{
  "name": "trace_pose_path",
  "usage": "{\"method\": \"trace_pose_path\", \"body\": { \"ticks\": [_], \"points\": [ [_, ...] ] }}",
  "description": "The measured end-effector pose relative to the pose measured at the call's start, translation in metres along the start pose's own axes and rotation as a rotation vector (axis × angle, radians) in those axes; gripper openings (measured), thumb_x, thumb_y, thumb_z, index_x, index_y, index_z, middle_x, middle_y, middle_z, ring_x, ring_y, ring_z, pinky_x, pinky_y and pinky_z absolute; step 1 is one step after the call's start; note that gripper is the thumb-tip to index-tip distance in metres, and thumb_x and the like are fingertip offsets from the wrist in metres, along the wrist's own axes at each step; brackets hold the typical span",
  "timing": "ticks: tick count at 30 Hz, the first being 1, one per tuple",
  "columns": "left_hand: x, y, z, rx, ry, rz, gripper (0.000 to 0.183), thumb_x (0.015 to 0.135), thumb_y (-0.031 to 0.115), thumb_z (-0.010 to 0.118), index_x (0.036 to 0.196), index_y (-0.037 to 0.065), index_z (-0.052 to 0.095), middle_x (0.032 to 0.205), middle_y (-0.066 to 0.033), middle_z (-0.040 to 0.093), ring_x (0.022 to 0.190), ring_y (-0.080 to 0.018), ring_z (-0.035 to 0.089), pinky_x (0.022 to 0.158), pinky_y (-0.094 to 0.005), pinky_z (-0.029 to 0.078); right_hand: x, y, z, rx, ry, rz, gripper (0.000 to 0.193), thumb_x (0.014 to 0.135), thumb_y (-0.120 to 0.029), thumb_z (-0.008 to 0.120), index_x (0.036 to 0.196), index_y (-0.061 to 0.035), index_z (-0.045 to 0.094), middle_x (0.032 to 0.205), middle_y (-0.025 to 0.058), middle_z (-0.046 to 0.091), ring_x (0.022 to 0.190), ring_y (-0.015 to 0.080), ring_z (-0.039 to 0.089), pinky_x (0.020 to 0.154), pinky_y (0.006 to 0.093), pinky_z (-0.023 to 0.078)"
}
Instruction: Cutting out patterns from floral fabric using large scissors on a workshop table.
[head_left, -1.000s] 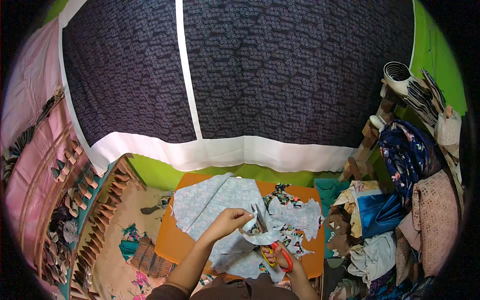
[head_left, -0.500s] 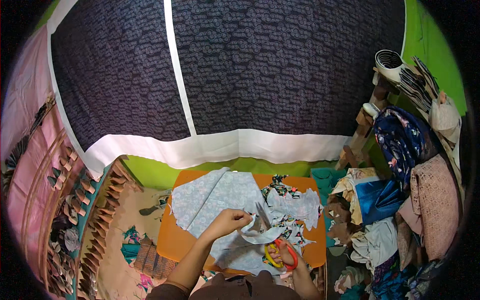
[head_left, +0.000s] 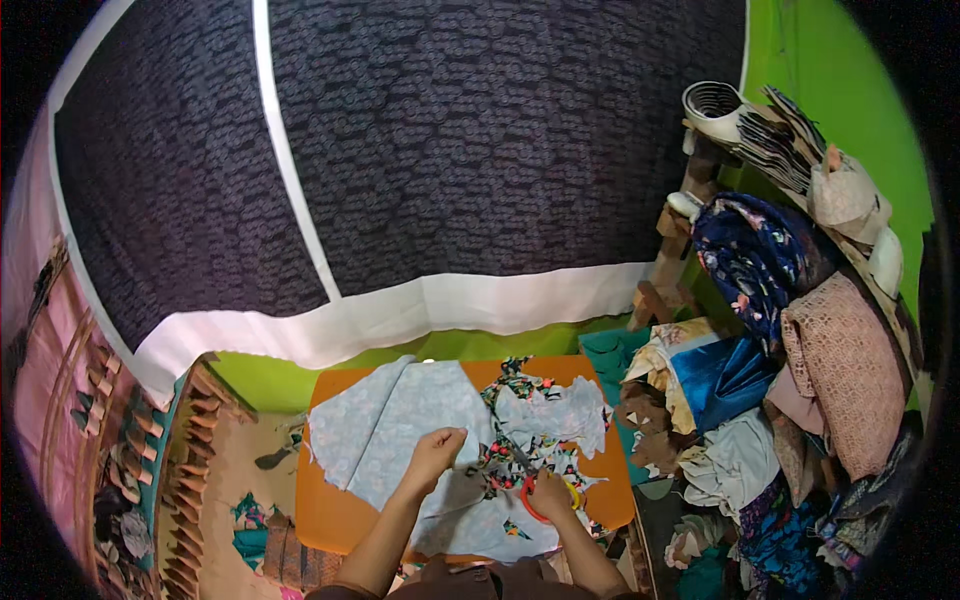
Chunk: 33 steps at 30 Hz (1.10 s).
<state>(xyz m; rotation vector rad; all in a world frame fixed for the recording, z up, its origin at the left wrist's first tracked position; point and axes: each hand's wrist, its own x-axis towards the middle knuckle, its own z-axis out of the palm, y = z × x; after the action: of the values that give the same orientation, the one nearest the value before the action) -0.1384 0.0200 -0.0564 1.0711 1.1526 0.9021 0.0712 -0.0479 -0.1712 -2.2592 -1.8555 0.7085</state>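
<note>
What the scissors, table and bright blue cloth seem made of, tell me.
Scissors: probably metal blades, grey and narrow; handles likely plastic, from their solid red and yellow. Table: perhaps plastic or painted board, smooth, evenly orange. Bright blue cloth: perhaps satin, given its glossy folds.

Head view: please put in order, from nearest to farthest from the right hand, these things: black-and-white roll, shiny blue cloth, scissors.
In the head view, from the right hand:
1. Scissors: nearest, held in this hand.
2. Shiny blue cloth: to the right and farther up the picture.
3. Black-and-white roll: farthest, at the upper right.
</note>
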Motion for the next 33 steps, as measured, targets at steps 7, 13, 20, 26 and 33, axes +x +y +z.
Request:
{"method": "trace_pose_path", "body": {
  "ticks": [7,13,20,26,33],
  "points": [
    [0.012,-0.004,0.041,-0.22,-0.025,-0.161,0.019,0.082,0.024,0.048,0.071,0.009,0.052,0.052,0.0073,0.036,0.043,-0.0029,0.031,0.038,-0.0188,0.024,0.005,0.026,0.021,0.078,-0.032,-0.07,0.058,0.068,-0.03,0.057,0.11,0.0045,0.036,0.092,0.0295,0.049,0.089,0.0413,0.048,0.076,0.0445,0.04],
    [0.019,-0.035,0.064,-0.411,-0.041,-0.201,0.021,0.085,0.021,0.042,0.084,0.003,0.052,0.076,-0.0067,0.057,0.063,-0.0139,0.054,0.052,-0.024,0.043,-0.01,0.008,-0.037,0.235,-0.164,-0.188,0.078,0.069,-0.037,0.06,0.125,-0.0007,0.02,0.108,0.026,0.044,0.1,0.0368,0.044,0.083,0.04,0.037],
    [0.005,-0.018,0.099,-0.526,-0.2,-0.405,0.024,0.087,0.021,0.039,0.089,0.001,0.052,0.079,-0.0067,0.059,0.062,-0.0139,0.057,0.054,-0.0209,0.046,0.007,0.029,-0.05,0.888,0.024,-0.371,0.036,0.072,-0.006,0.057,0.106,-0.0007,0.046,0.106,0.0106,0.047,0.1,0.019,0.045,0.083,0.0289,0.036],
    [0.029,-0.069,0.1,-0.555,-0.024,-0.309,0.026,0.086,0.024,0.038,0.087,0.002,0.052,0.076,-0.0057,0.057,0.066,-0.0158,0.056,0.058,-0.0264,0.046,0.031,0.081,-0.055,1.134,-0.343,-0.095,0.022,0.079,-0.013,0.054,0.095,0.0025,0.054,0.089,0.0096,0.058,0.081,0.0143,0.056,0.07,0.0234,0.043],
    [0.068,-0.117,0.136,-0.256,0.299,-0.14,0.022,0.083,0.024,0.043,0.077,0.005,0.052,0.061,0.0004,0.047,0.052,-0.0078,0.042,0.046,-0.0214,0.034,0.076,0.112,-0.064,1.157,-0.553,0.13,0.024,0.083,-0.025,0.048,0.084,-0.0009,0.051,0.076,0.008,0.056,0.067,0.0131,0.055,0.061,0.0236,0.044]
  ]
}}
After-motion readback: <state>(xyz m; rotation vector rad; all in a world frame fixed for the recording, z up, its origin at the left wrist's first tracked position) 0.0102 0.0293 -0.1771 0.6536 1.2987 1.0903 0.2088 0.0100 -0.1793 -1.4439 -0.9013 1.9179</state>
